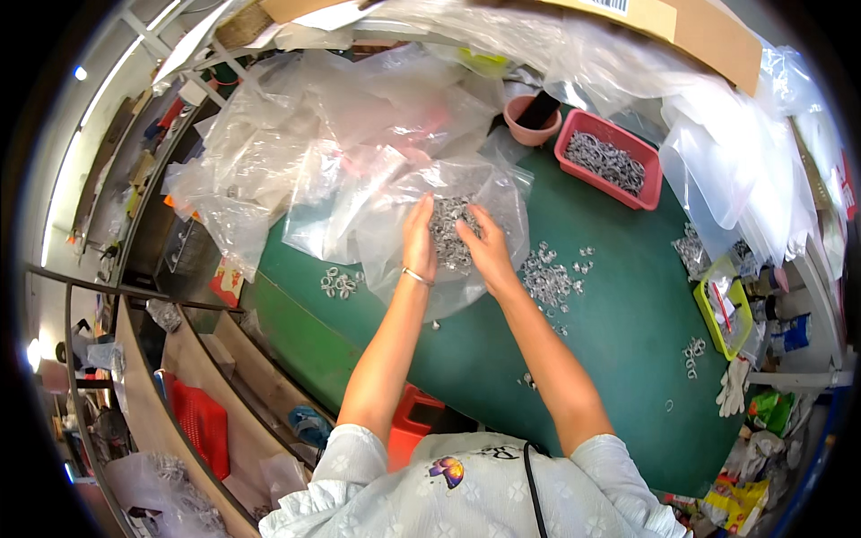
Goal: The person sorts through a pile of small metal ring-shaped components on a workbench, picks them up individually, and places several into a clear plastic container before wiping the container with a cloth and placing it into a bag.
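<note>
A heap of small silvery metal rings [456, 235] is held between my two hands over a clear plastic bag [386, 211]. Whether the rings lie inside the bag or on top of it, I cannot tell. My left hand [419, 240] presses along the heap's left side, fingers straight and close together, with a bangle at the wrist. From the right, my right hand [487, 247] cups the heap with its fingers bent. Loose rings [549, 278] are scattered on the green tabletop [619, 305] just right of my right hand. A smaller group of rings [339, 283] lies left of the bag.
A pink tray [653, 184] full of rings stands at the back right, beside a pink bowl [529, 134] with a black object inside. Clear plastic sheets [260, 152] cover the far left. At the right edge are a yellow-green basket [707, 309] and a white glove [734, 387].
</note>
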